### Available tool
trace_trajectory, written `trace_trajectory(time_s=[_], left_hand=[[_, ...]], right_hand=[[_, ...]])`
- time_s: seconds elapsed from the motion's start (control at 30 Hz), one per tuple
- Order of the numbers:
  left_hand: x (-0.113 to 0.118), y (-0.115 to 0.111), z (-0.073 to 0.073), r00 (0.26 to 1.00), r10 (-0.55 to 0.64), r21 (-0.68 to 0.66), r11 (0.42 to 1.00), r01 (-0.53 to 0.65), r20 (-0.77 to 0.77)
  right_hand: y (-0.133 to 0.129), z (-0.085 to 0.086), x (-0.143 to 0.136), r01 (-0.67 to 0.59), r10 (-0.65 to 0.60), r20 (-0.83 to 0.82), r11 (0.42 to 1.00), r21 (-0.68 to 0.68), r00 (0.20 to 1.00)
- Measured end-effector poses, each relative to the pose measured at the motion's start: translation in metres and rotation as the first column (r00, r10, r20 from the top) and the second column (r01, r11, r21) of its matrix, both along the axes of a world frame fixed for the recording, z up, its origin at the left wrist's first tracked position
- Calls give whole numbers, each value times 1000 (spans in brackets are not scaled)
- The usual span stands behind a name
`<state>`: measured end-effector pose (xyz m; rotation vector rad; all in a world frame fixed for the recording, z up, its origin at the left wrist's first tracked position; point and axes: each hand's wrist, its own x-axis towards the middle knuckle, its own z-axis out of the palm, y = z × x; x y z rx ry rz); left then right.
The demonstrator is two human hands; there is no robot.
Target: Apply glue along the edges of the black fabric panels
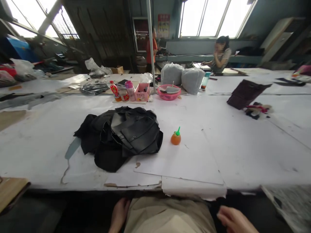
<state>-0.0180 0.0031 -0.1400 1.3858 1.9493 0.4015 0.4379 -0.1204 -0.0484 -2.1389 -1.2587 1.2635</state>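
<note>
Below the front edge of the white-covered table (194,168), my left hand (120,212) hangs beside my lap; its fingers are mostly in shadow. My right hand (232,218) is on the other side of my lap, blurred, with curled fingers; whether it holds anything is not clear. A heap of black leather-like pieces (138,132) lies on the table, left of centre. Right of the heap stands a small orange bottle (175,139) with a green nozzle. Neither hand touches these things.
Farther back are a pink box (142,93), a pink basket (169,94), drink bottles (115,90) and wrapped grey bundles (193,79) near a pole. A dark folded piece (245,94) lies right. One person (220,56) sits behind; another (149,50) stands. Cardboard (12,191) sits front left.
</note>
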Motion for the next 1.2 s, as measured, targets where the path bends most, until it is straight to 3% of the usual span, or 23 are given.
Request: trace_trajectory(time_s=[0.1, 0.2, 0.37, 0.47, 0.57, 0.67, 0.77, 0.9, 1.0, 1.1, 1.2], left_hand=[[-1, -8, 13, 985, -152, 192, 972, 135, 76], [20, -15, 46, 943, -297, 341, 910, 234, 147], [83, -5, 98, 808, -510, 430, 826, 364, 295], [115, 11, 112, 740, -579, 437, 795, 421, 342], [137, 33, 115, 697, -623, 441, 769, 462, 356], [156, 61, 112, 684, -611, 452, 780, 433, 399], [178, 90, 105, 701, -533, 446, 831, 332, 473], [211, 123, 94, 710, -412, 427, 888, 171, 571], [227, 136, 92, 685, -430, 451, 877, 164, 588], [232, 137, 95, 516, -550, 466, 834, 297, 656], [231, 128, 98, 282, -520, 379, 820, 430, 806]], right_hand=[[51, 41, 2, -19, 43, -86, 965, 262, 995], [127, 67, -15, -5, -23, 46, 844, 536, 999], [240, 66, -43, -82, 10, 115, 762, 643, 993], [279, 65, -51, -177, 57, 197, 721, 670, 979], [304, 65, -51, -263, 96, 277, 698, 666, 956], [316, 60, -48, -311, 109, 331, 694, 650, 937], [312, 57, -46, -329, 91, 375, 691, 643, 923], [283, 65, -48, -396, 122, 437, 680, 617, 891], [256, 74, -52, -465, 251, 411, 664, 586, 876], [235, 80, -58, -478, 341, 336, 667, 572, 878], [223, 84, -59, -428, 330, 273, 721, 546, 904]])
